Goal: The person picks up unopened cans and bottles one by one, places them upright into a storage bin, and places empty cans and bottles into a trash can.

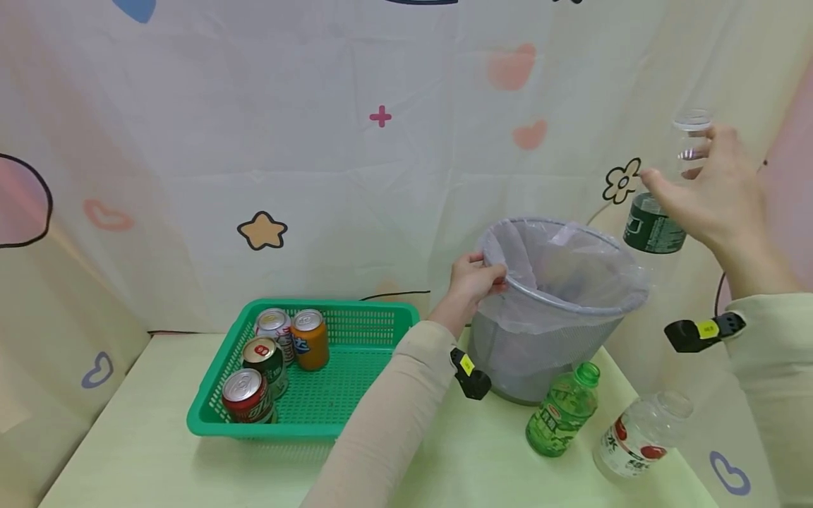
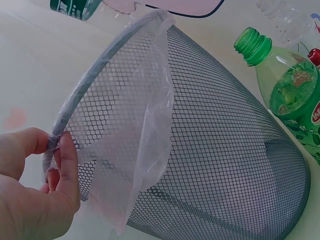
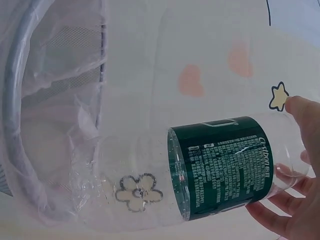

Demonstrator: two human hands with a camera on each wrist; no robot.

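Your left hand (image 1: 473, 286) has its thumb and fingers closed in a pinch on the rim of the bin (image 1: 540, 360), at the near left part of that rim. The liner (image 1: 517, 257) folds over the rim there and is caught under your fingertips. Your right hand (image 1: 727, 194) is raised higher, to the right of the bin, with thumb and fingers spread partway and curled round a bottle (image 1: 654, 226). It is clear with a dark green label, and it leans. You cannot tell whether its end touches the liner.

Below your right hand, on the table (image 1: 159, 409), a green bottle (image 1: 562, 413) stands just beside the bin. Right of it is a fruit-label bottle (image 1: 635, 437). Left of your left hand lies a green basket (image 1: 356, 377), with four cans (image 1: 309, 340) grouped at its far side from you.
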